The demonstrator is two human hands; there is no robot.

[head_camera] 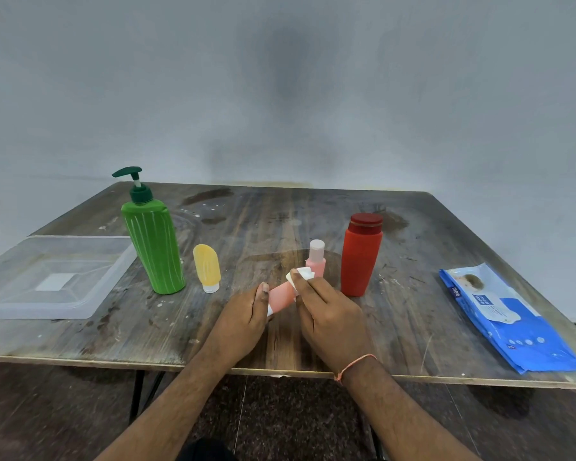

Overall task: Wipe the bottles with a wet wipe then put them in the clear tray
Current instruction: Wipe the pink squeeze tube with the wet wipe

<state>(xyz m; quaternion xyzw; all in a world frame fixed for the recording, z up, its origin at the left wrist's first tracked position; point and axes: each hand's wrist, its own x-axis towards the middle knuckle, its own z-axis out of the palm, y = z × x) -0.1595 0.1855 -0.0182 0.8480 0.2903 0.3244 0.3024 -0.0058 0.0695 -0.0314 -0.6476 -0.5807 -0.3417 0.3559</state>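
I hold the pink tube [281, 296] over the near middle of the desk [280, 211], between my two hands. My left hand [243, 322] grips its lower, capped end, fingers curled round it. My right hand [330, 314] pinches the wipe [301, 276] against its upper end. The tube's long axis runs from lower left to upper right, tilted, off the desk surface. The tray [0, 307] lies well apart at the far left edge, so the left hand is nearer to it, and I judge the placing move goes leftward past the green pump bottle [153, 247] and the yellow tube [207, 267]. No bottle is in the tray yet. A small pink bottle [316, 259] stands just behind the wipe, and a red bottle [360, 256] stands just right of it. The blue wipe pack [512, 324] lies at the right edge; its print reads "mee" along one edge, and the rest is too small to read. The bottles show no legible labels.
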